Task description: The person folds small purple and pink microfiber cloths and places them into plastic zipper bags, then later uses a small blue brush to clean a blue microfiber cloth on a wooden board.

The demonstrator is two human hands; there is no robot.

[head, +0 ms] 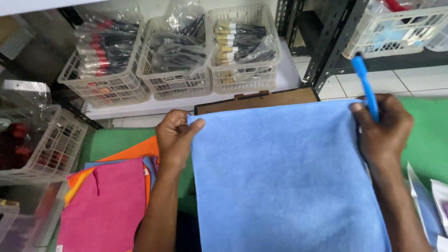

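The light blue cloth (pixel 284 177) was the largest item in view; it lay spread flat over a brown board (pixel 261 100) on the green mat (pixel 427 135). The step in hand appeared to be squaring the cloth by its far edge before a fold. The left hand (pixel 175 137) was closed on the far left corner, thumb on top. The right hand (pixel 382 126) was closed on the far right corner and also held a blue pen-like tool (pixel 366 84) upright. The next move would likely call for both corners to travel together, keeping the edge taut and level. A pink cloth (pixel 107 210) lay well apart at left, over orange cloths (pixel 135 150).
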